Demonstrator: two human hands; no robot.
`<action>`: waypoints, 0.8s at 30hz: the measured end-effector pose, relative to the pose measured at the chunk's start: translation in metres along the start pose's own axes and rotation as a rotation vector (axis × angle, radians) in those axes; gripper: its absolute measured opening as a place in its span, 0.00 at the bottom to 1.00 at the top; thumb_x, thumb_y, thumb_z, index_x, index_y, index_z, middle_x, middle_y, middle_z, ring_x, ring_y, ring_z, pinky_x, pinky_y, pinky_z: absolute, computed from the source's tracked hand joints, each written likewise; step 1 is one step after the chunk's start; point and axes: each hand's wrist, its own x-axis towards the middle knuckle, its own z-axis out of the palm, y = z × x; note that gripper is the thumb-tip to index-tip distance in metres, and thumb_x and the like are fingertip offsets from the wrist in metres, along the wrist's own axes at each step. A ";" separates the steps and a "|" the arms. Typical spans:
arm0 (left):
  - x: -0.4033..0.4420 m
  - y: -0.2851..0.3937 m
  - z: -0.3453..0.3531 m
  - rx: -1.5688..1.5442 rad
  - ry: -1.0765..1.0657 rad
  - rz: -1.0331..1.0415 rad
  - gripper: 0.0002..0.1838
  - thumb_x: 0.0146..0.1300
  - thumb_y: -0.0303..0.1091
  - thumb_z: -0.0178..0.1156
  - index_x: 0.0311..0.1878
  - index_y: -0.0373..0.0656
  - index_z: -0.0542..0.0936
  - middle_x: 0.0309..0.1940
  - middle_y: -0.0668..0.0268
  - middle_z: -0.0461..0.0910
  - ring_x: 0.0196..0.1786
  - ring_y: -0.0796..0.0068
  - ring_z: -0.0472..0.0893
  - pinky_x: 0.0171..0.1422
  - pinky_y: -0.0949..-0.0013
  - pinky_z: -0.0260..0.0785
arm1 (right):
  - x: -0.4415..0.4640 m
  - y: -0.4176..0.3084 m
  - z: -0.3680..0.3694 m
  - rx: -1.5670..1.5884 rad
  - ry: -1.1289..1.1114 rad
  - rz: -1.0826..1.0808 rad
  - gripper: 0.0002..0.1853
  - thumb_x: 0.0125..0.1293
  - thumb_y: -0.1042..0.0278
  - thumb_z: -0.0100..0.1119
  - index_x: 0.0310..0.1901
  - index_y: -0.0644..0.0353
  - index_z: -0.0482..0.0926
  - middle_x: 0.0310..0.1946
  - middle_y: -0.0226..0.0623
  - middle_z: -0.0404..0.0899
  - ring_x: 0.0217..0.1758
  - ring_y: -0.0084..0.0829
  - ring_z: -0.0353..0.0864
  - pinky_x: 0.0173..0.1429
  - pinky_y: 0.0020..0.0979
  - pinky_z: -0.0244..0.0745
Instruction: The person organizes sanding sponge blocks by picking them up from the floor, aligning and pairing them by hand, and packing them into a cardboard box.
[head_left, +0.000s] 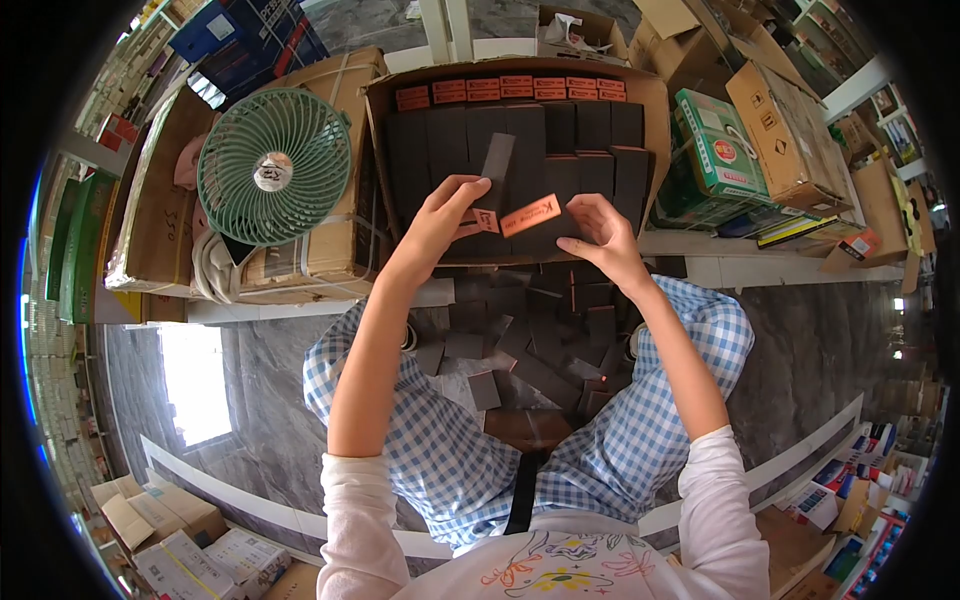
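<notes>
My left hand point(447, 218) is closed on a slim black box point(498, 160) with an orange printed end, tilted upward over the front of a large carton. Beside it, my right hand point(606, 242) pinches the right side of another black box with an orange label point(531, 214), its lettered face turned up toward me. The two held boxes are close together; whether they touch, I cannot tell. Under my hands the open cardboard carton point(655, 165) holds rows of similar black boxes point(450, 135), with orange ends point(516, 85) showing along the back.
Many black boxes point(540, 375) lie loose on the floor between my legs. A green fan point(272, 172) stands on a carton at left. At right are a green printed box point(715, 145) and a brown carton point(790, 135). Shelves line both sides.
</notes>
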 end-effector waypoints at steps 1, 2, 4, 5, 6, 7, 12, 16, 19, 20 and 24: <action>-0.003 0.004 0.000 -0.005 -0.059 -0.034 0.19 0.70 0.46 0.53 0.55 0.43 0.73 0.39 0.70 0.75 0.42 0.81 0.79 0.54 0.73 0.71 | -0.001 -0.001 0.000 -0.056 -0.009 -0.029 0.24 0.56 0.78 0.70 0.54 0.59 0.71 0.49 0.32 0.76 0.58 0.24 0.74 0.67 0.29 0.66; -0.005 0.006 -0.001 -0.010 -0.117 -0.068 0.18 0.71 0.46 0.53 0.54 0.43 0.73 0.38 0.71 0.74 0.40 0.83 0.78 0.53 0.75 0.71 | -0.001 -0.002 0.000 -0.112 -0.017 -0.058 0.24 0.55 0.78 0.70 0.52 0.59 0.72 0.49 0.32 0.76 0.58 0.25 0.75 0.69 0.31 0.65; -0.004 0.002 0.000 0.068 -0.139 -0.073 0.20 0.70 0.51 0.53 0.52 0.43 0.75 0.37 0.69 0.74 0.41 0.82 0.77 0.52 0.74 0.72 | -0.002 0.000 0.002 -0.133 -0.030 -0.053 0.23 0.55 0.77 0.70 0.52 0.59 0.73 0.50 0.31 0.76 0.59 0.25 0.74 0.70 0.31 0.65; -0.003 -0.001 -0.001 0.147 -0.163 -0.076 0.23 0.69 0.55 0.53 0.49 0.42 0.76 0.37 0.67 0.75 0.41 0.80 0.77 0.51 0.74 0.72 | -0.003 0.000 0.003 -0.156 -0.042 -0.049 0.23 0.56 0.77 0.70 0.52 0.59 0.73 0.50 0.30 0.76 0.60 0.26 0.74 0.70 0.32 0.64; -0.002 -0.004 -0.002 0.147 -0.162 -0.076 0.23 0.69 0.55 0.53 0.49 0.42 0.76 0.37 0.67 0.75 0.41 0.80 0.77 0.51 0.74 0.72 | -0.004 0.000 0.004 -0.156 -0.042 -0.049 0.23 0.56 0.77 0.70 0.52 0.59 0.73 0.50 0.30 0.76 0.60 0.26 0.74 0.70 0.32 0.64; 0.000 -0.007 -0.003 0.202 -0.174 -0.112 0.24 0.69 0.56 0.53 0.47 0.42 0.77 0.33 0.68 0.74 0.38 0.80 0.76 0.48 0.74 0.72 | -0.005 0.000 0.006 -0.222 -0.039 -0.064 0.22 0.56 0.77 0.69 0.52 0.58 0.73 0.51 0.30 0.76 0.60 0.27 0.75 0.70 0.33 0.65; -0.003 -0.005 0.000 0.348 -0.180 -0.074 0.28 0.67 0.60 0.55 0.42 0.39 0.76 0.24 0.69 0.71 0.31 0.81 0.74 0.39 0.77 0.68 | -0.006 -0.003 0.010 -0.331 -0.045 -0.076 0.22 0.57 0.78 0.68 0.52 0.57 0.74 0.52 0.30 0.77 0.61 0.30 0.76 0.67 0.36 0.68; -0.003 -0.010 -0.003 0.419 -0.212 -0.006 0.31 0.63 0.62 0.59 0.46 0.38 0.74 0.27 0.66 0.72 0.34 0.78 0.75 0.39 0.75 0.69 | -0.006 -0.005 0.011 -0.346 0.012 -0.057 0.21 0.57 0.78 0.67 0.53 0.56 0.74 0.52 0.31 0.78 0.61 0.32 0.76 0.65 0.37 0.71; -0.003 -0.012 -0.001 0.517 -0.275 0.174 0.29 0.59 0.52 0.68 0.48 0.38 0.70 0.34 0.68 0.70 0.39 0.78 0.72 0.46 0.75 0.70 | -0.004 -0.002 0.010 -0.316 0.062 -0.085 0.21 0.57 0.78 0.67 0.52 0.56 0.74 0.51 0.31 0.77 0.60 0.32 0.77 0.63 0.37 0.72; -0.003 -0.012 0.003 0.529 -0.265 0.208 0.31 0.55 0.49 0.72 0.50 0.39 0.69 0.35 0.67 0.70 0.40 0.77 0.73 0.46 0.74 0.70 | -0.003 -0.001 0.009 -0.309 0.089 -0.086 0.21 0.57 0.78 0.67 0.52 0.55 0.74 0.51 0.31 0.77 0.60 0.33 0.76 0.62 0.37 0.72; -0.003 -0.022 0.016 0.730 -0.140 0.442 0.35 0.48 0.41 0.78 0.52 0.39 0.67 0.36 0.63 0.70 0.40 0.72 0.73 0.45 0.71 0.70 | -0.005 -0.002 0.011 -0.422 0.138 -0.144 0.21 0.57 0.78 0.68 0.51 0.55 0.74 0.52 0.31 0.73 0.60 0.33 0.75 0.61 0.38 0.73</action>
